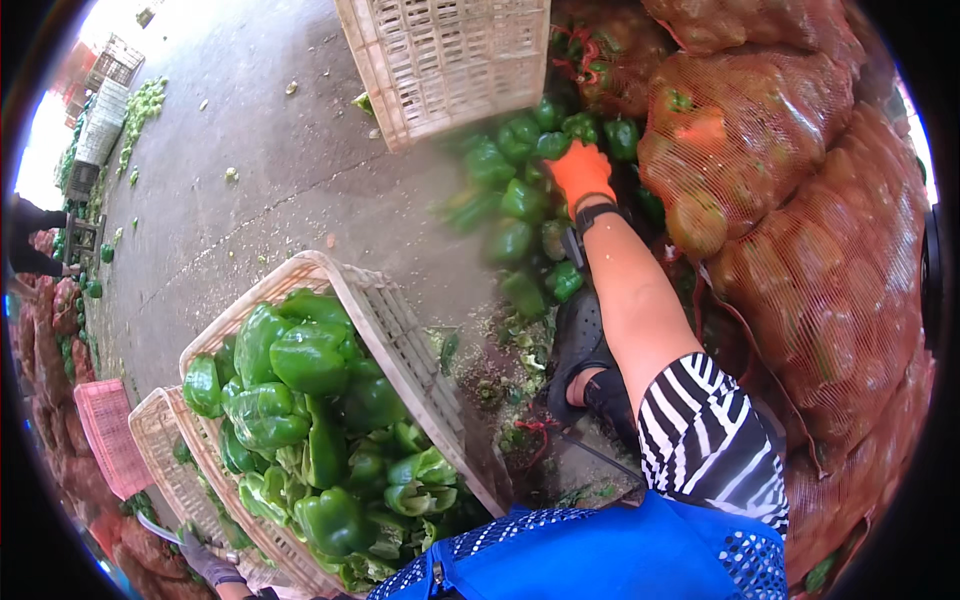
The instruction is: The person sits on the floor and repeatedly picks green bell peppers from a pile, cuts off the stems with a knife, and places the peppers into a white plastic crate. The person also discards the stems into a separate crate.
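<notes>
My right hand, in an orange glove, reaches into a pile of green bell peppers on the floor. Its fingertips are at a dark green pepper; whether they grip it is hidden. At the lower left edge my left hand, in a greyish purple glove, is closed on what looks like a knife with a curved, pale blade. Between my hands a tilted plastic crate holds many glossy green bell peppers, some broken or cut open.
Red mesh sacks full of produce are stacked on the right. A pale plastic crate stands beyond the pile. Another crate and a pink crate lie left. My shoe is beside scraps. A person is at far left.
</notes>
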Demonstrator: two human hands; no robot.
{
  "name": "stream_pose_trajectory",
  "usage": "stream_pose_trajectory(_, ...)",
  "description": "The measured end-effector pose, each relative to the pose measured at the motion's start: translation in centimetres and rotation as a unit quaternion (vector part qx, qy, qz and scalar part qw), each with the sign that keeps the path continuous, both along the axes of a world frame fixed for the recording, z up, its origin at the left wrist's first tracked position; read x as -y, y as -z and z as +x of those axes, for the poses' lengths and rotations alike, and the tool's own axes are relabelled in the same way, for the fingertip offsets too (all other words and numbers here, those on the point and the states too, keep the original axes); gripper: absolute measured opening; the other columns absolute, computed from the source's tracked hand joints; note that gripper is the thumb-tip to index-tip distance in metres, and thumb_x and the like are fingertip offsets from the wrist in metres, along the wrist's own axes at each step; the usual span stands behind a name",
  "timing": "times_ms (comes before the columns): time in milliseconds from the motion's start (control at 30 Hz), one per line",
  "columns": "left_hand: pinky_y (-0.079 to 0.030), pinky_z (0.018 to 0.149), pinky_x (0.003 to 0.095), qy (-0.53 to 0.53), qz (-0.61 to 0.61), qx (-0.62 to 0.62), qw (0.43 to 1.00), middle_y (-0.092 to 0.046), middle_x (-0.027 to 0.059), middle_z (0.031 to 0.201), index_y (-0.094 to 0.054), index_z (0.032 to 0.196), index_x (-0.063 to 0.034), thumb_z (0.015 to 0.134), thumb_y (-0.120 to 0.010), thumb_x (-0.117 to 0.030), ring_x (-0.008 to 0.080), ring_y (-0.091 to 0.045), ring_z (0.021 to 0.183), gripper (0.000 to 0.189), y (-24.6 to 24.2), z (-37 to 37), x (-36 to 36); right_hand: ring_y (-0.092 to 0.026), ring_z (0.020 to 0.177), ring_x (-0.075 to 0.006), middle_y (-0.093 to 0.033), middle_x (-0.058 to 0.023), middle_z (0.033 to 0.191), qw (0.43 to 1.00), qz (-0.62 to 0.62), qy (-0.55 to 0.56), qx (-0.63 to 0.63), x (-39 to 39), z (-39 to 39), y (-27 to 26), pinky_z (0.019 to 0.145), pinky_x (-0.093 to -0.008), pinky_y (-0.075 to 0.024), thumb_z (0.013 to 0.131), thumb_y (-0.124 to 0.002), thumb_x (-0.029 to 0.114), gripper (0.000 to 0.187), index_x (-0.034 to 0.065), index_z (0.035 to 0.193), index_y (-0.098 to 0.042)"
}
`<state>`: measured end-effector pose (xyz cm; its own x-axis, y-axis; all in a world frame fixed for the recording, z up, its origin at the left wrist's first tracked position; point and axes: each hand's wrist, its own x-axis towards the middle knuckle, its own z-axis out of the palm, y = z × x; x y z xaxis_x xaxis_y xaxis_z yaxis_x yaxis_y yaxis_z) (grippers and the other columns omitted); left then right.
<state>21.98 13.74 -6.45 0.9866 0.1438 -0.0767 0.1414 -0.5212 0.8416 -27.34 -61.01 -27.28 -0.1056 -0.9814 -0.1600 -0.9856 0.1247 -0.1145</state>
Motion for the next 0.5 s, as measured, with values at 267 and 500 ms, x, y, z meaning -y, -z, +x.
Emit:
stream_pose_trajectory(267, -0.046, 0.048, 0.0235, 0.167, 0.065, 0.024, 0.984, -0.063, 0.0041, 0.086, -0.057, 0.124, -0.0023, 0.093, -0.062, -0.014, 0.0097, -0.057, 0.059, 0.034, -5.0, -8.6, 14.5, -0.068, 0.107, -0.0341, -0.069, -0.0186, 0.116, 0.954, 0.053, 0.140, 0.258, -0.6, 1.1, -1.0, 0.086, -0.0425, -0.0563, 0.081, -0.067, 0.042, 0.045, 0.0057, 0.106, -0.074)
stream_pose_trajectory(500, -0.050, 0.064, 0.0251, 0.171, 0.151, 0.075, 0.971, -0.067, 0.0009, 0.097, -0.065, 0.119, -0.0020, 0.094, -0.063, -0.016, 0.0070, -0.062, 0.078, 0.029, -6.8, -15.0, 14.4, -0.067, 0.105, -0.0356, -0.069, -0.0200, 0.109, 0.945, 0.034, -0.294, 0.136, -1.2, 2.7, 0.9, 0.092, -0.0443, -0.0536, 0.082, -0.063, 0.000, 0.038, 0.0055, 0.119, -0.065)
